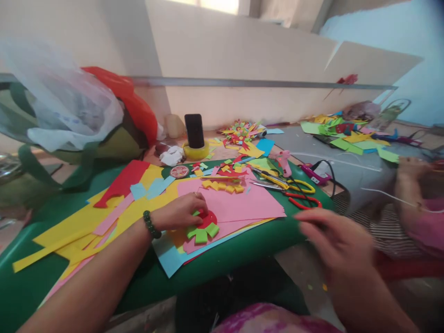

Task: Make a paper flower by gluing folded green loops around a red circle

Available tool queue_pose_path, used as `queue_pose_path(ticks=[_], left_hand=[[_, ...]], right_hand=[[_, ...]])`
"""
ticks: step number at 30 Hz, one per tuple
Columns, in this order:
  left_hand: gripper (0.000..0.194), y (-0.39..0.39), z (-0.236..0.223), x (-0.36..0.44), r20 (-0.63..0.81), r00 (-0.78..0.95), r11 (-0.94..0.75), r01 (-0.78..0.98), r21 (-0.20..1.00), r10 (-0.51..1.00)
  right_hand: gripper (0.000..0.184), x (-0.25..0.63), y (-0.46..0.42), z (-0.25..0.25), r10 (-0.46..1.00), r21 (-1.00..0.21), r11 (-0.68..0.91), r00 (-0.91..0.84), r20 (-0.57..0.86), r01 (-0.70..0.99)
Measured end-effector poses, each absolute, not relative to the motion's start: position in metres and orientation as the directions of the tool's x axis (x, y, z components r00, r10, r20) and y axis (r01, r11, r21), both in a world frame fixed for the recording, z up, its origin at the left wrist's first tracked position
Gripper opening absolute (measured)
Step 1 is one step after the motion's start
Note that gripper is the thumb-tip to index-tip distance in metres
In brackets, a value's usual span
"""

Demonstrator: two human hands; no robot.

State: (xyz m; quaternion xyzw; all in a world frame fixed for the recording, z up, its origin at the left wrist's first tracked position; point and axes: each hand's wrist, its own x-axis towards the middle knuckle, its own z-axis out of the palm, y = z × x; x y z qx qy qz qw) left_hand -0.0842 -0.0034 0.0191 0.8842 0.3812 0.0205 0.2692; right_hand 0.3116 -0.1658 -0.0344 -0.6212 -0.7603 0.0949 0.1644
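Observation:
My left hand (183,212), with a dark green bead bracelet (151,225) on the wrist, has its fingers closed on the edge of a paper flower (207,219). The flower has a red round middle and folded light green strips around it. It lies on a stack of pink paper sheets (239,203). My right hand (335,240) is in the air past the table's front right edge, smeared by motion. Whether its fingers hold anything cannot be made out. Close beyond it are red-handled scissors (305,201).
Behind the flower lie folded yellow strips (224,187), a yellow cutter (274,178) and a pink glue gun (282,163). A phone (194,131) stands in a tape roll (196,151). Coloured sheets (79,222) cover the left. Another person's arm (409,189) is at right.

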Motion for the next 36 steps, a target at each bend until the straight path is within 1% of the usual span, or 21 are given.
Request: queue_pose_path(ticks=[2,4,7,10,11,13,15,16,20,23,25,28,32,36], left_hand=[[0.021,-0.003,0.018,-0.085,-0.173,0.685,-0.552,0.688,0.471,0.707],[0.026,-0.002,0.016,-0.085,-0.164,0.651,-0.538,0.722,0.435,0.741],[0.03,-0.002,0.014,-0.085,-0.155,0.596,-0.511,0.773,0.376,0.788],[0.031,-0.003,0.014,-0.084,-0.166,0.572,-0.5,0.799,0.334,0.803],[0.029,-0.003,0.014,-0.084,-0.168,0.568,-0.501,0.805,0.317,0.806],[0.027,-0.004,0.014,-0.084,-0.171,0.556,-0.502,0.82,0.277,0.813],[0.027,-0.005,0.014,-0.084,-0.17,0.534,-0.488,0.836,0.25,0.828],[0.027,-0.005,0.014,-0.084,-0.172,0.521,-0.476,0.845,0.245,0.836],[0.029,-0.005,0.014,-0.086,-0.175,0.484,-0.436,0.864,0.253,0.857],[0.026,-0.005,0.013,-0.086,-0.158,0.501,-0.453,0.852,0.263,0.851],[0.025,-0.005,0.013,-0.086,-0.143,0.518,-0.47,0.84,0.273,0.843],[0.026,-0.004,0.012,-0.085,-0.133,0.527,-0.476,0.831,0.288,0.839],[0.026,-0.004,0.013,-0.085,-0.141,0.529,-0.476,0.83,0.292,0.837],[0.026,-0.004,0.013,-0.085,-0.143,0.533,-0.478,0.827,0.296,0.834]], right_hand=[[0.031,0.263,-0.116,-0.006,0.971,-0.363,0.215,-0.158,0.181,0.907],[0.032,0.228,-0.07,0.003,0.964,-0.385,0.235,-0.164,0.21,0.892],[0.029,0.204,-0.033,-0.008,0.964,-0.41,0.241,-0.168,0.207,0.879],[0.025,0.197,-0.024,-0.013,0.973,-0.401,0.228,-0.19,0.133,0.887],[0.024,0.195,-0.022,-0.01,0.976,-0.37,0.218,-0.199,0.091,0.903],[0.026,0.187,-0.015,0.0,0.983,-0.26,0.18,-0.184,0.01,0.949],[0.031,0.178,-0.004,0.012,0.988,-0.149,0.151,-0.155,-0.014,0.977],[0.032,0.173,0.002,0.017,0.988,-0.112,0.151,-0.153,-0.014,0.982],[0.029,0.158,0.026,0.022,0.975,-0.027,0.22,-0.221,-0.028,0.975],[0.028,0.155,0.042,0.018,0.975,0.013,0.221,-0.221,-0.006,0.975],[0.027,0.155,0.05,0.017,0.976,0.012,0.216,-0.216,0.002,0.976],[0.021,0.162,0.056,0.02,0.972,-0.003,0.233,-0.233,-0.009,0.972],[0.022,0.176,0.051,0.027,0.967,-0.05,0.254,-0.253,0.013,0.966],[0.019,0.173,0.04,0.03,0.94,-0.092,0.337,-0.34,-0.01,0.937]])
